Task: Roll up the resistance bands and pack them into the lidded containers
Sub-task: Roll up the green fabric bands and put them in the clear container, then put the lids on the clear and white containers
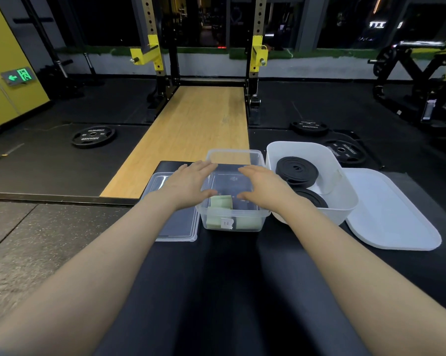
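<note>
Clear plastic marks the small lid (174, 214) lying flat on the bench (229, 265) at nine o'clock of the clear container (233, 217), which holds folded pale green bands (220, 202). Left hand (187, 185) and right hand (264, 187) hover open and flat over its rim, holding nothing. At three o'clock, rolled black bands (297, 172) sit in the white tub (311, 150), its white lid (389, 214) beside. Closing looks next: fetch the clear lid, square the corners, then press evenly.

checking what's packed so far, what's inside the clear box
Pale green rolled bands lie at the near end of the clear box. Both hands hover over it, so part of its inside is covered.
</note>
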### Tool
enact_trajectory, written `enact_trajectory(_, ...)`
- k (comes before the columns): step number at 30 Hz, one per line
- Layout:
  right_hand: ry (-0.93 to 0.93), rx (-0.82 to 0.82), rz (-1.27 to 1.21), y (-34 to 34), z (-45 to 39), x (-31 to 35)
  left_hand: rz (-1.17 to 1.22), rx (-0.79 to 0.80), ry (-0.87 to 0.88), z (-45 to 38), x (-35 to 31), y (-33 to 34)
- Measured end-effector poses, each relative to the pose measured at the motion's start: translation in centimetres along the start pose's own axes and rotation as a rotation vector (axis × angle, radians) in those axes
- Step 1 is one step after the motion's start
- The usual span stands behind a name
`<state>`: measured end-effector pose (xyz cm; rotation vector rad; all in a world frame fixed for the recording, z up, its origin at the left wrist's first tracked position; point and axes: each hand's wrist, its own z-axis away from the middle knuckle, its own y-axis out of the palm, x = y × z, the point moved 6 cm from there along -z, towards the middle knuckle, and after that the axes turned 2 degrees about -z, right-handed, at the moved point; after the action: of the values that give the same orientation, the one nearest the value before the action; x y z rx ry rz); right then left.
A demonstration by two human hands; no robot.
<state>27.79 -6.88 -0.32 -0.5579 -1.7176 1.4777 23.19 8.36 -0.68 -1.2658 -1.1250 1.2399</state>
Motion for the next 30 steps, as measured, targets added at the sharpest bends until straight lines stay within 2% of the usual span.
enact_trajectory(7,-0.032,-0.102,-0.057,-2.9,3.6,1.8,-0.006,-0.018,-0.04,4.5,1.1,-2.4)
enact_trajectory(16,-0.094,-0.091,-0.097,-4.2,7.3,6.5,0.037,-0.023,-0.11,11.4,2.7,-4.6)
enact_trajectory(22,-0.145,0.009,-0.052,-2.3,8.7,11.0,0.109,0.051,-0.178,15.0,4.8,-3.4)
enact_trajectory(30,-0.155,0.168,-0.001,4.2,7.1,14.6,0.311,0.08,-0.3,16.3,7.2,0.0)
